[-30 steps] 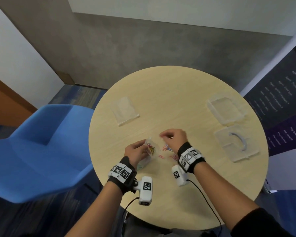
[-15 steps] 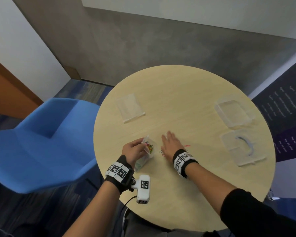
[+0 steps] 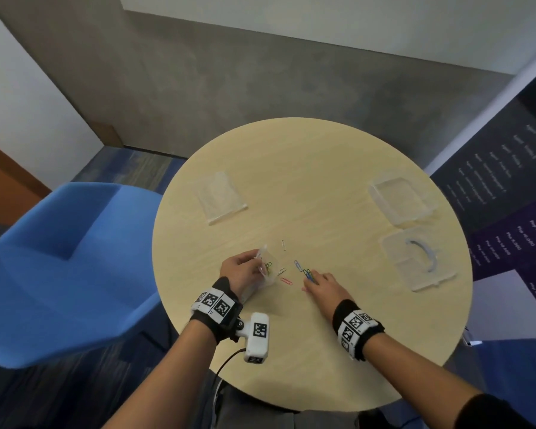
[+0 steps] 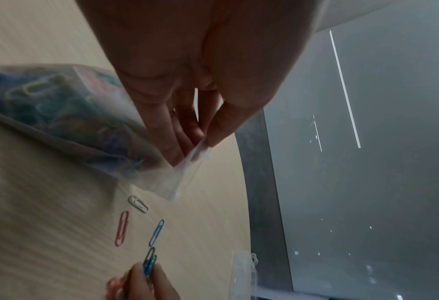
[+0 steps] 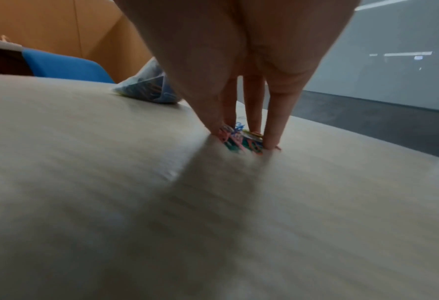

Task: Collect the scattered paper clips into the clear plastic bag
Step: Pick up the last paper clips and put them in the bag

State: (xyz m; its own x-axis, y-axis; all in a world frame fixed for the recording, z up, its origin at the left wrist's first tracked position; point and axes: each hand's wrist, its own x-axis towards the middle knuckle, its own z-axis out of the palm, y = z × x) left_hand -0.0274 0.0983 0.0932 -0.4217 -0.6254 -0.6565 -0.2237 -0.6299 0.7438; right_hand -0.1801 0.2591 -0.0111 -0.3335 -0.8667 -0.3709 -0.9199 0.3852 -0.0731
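A: Left hand (image 3: 241, 271) pinches the rim of the small clear plastic bag (image 3: 268, 269) between thumb and fingertips (image 4: 177, 150), mouth held up, lower end resting on the round pale wooden table (image 3: 322, 187).

B: And that bag's packed with coloured paper clips. Over to the right hand (image 3: 324, 287)?

A: Fingers straight, tips pressed down on a little heap of coloured paper clips (image 5: 241, 139), thumb and fingers flanking it.

B: Gripping them?

A: Can't say, only pressing is plain.

B: Loose ones between the hands: a red clip (image 3: 287, 280), a blue clip (image 3: 298, 265), two white clips (image 3: 282, 271), one just beside the bag's mouth.

A: Farther back, an empty clear zip bag (image 3: 220, 196); far right, two clear plastic trays (image 3: 399, 199).
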